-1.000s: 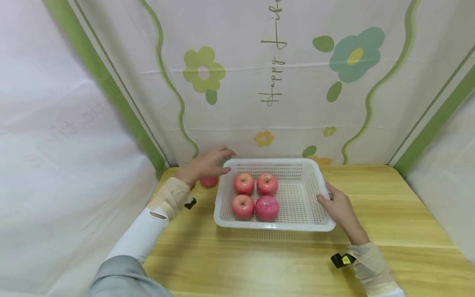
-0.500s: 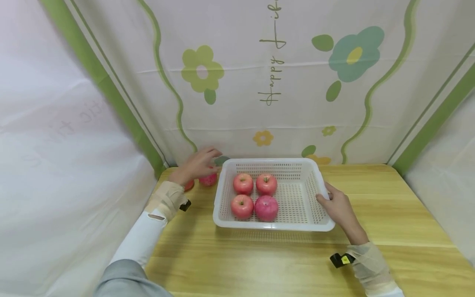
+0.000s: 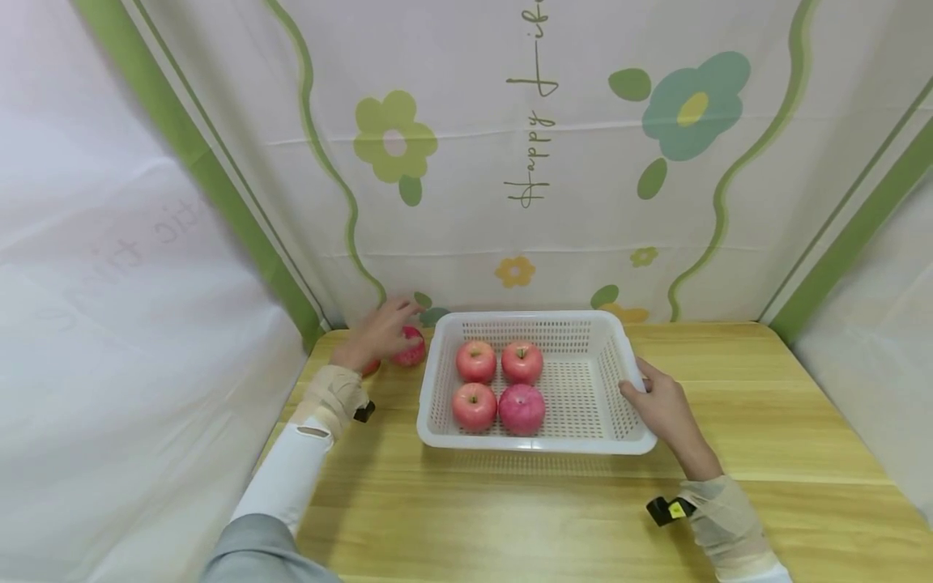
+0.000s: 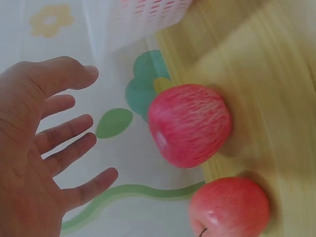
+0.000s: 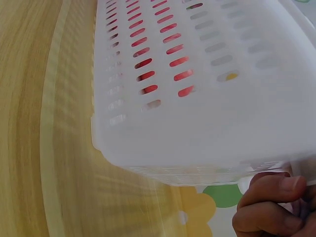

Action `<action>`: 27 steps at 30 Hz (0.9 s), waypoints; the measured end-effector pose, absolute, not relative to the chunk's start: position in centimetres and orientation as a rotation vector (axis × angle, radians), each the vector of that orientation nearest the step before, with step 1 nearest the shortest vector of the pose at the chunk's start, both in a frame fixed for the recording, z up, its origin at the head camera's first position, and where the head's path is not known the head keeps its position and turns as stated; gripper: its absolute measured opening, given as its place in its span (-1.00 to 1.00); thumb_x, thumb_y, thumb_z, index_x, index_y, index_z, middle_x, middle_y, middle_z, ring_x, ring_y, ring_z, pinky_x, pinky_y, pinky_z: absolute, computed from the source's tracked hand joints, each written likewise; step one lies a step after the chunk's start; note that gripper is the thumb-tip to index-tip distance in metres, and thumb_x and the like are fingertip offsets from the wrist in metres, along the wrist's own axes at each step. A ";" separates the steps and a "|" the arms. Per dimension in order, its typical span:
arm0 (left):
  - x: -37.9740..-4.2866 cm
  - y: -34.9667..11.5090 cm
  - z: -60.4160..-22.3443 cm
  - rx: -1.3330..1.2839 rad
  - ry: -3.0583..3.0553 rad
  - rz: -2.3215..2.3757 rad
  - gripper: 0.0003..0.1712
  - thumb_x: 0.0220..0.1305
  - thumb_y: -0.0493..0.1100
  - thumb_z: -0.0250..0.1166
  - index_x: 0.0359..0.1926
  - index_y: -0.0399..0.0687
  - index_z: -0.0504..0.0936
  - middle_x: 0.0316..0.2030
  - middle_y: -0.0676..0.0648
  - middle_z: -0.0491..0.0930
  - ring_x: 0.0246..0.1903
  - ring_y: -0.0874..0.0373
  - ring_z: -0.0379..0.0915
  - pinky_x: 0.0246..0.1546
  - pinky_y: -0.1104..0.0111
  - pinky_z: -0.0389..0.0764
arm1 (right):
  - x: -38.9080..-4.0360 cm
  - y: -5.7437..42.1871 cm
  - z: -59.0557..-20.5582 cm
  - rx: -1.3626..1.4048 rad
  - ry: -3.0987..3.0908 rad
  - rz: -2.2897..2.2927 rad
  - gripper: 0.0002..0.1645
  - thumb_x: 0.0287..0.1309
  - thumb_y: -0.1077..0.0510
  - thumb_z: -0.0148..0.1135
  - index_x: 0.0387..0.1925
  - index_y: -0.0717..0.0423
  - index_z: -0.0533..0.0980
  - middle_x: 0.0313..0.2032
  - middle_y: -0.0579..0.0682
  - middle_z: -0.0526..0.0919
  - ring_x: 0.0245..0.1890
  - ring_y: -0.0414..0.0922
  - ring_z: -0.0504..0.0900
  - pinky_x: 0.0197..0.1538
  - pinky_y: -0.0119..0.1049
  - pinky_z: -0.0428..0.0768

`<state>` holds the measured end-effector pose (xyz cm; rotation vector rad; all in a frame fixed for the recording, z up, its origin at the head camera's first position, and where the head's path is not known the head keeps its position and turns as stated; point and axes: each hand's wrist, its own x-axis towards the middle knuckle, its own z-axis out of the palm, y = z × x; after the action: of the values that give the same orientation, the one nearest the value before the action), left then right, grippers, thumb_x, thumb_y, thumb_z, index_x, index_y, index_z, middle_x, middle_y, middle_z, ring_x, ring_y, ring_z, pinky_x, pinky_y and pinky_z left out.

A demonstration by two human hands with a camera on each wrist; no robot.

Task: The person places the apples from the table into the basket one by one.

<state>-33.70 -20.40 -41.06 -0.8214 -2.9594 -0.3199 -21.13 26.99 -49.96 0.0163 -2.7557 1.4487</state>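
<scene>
A white perforated plastic basket holds several apples at its left side, among them a darker pink apple. My right hand grips the basket's right rim, its fingers curled under the edge in the right wrist view. Left of the basket, my left hand hovers over two apples on the table, fingers spread and holding nothing. In the left wrist view a deep pink apple lies beyond the fingertips, apart from them. A lighter red apple is beside it, mostly hidden by the hand in the head view.
The wooden table ends at a printed white curtain right behind the basket. White side curtains with green bands rise at left and right.
My left hand has moved left, from the basket's back left corner to above the two loose apples. The right hand keeps its grip on the basket, which stays in place.
</scene>
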 end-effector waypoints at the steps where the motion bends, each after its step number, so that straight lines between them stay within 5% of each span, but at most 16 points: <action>1: -33.7 -20.4 -41.3 -0.806 -2.971 -0.330 -0.31 0.28 -0.14 0.44 0.41 -0.20 0.53 0.33 -0.26 0.50 0.36 -0.19 0.41 0.38 -0.08 0.57 | -21.1 27.0 -50.0 0.012 -2.756 1.451 -0.15 0.54 0.12 0.14 0.63 0.40 0.06 0.08 0.60 0.65 -0.25 0.21 0.85 -0.38 -0.14 0.83; 27: -35.2 -21.0 -44.6 -0.604 -3.073 -0.478 -0.07 0.16 -0.19 0.44 0.57 -0.18 0.36 0.49 -0.38 0.28 0.49 -0.29 0.20 0.43 -0.19 0.48 | -21.1 26.9 -50.0 0.023 -2.748 1.440 -0.16 0.53 0.15 0.16 0.63 0.38 0.08 0.06 0.60 0.65 -0.26 0.22 0.85 -0.39 -0.14 0.83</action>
<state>-35.24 -20.97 -44.65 -0.6042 -3.0727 -0.4781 -21.07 26.85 -49.99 0.0234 -2.7476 1.4400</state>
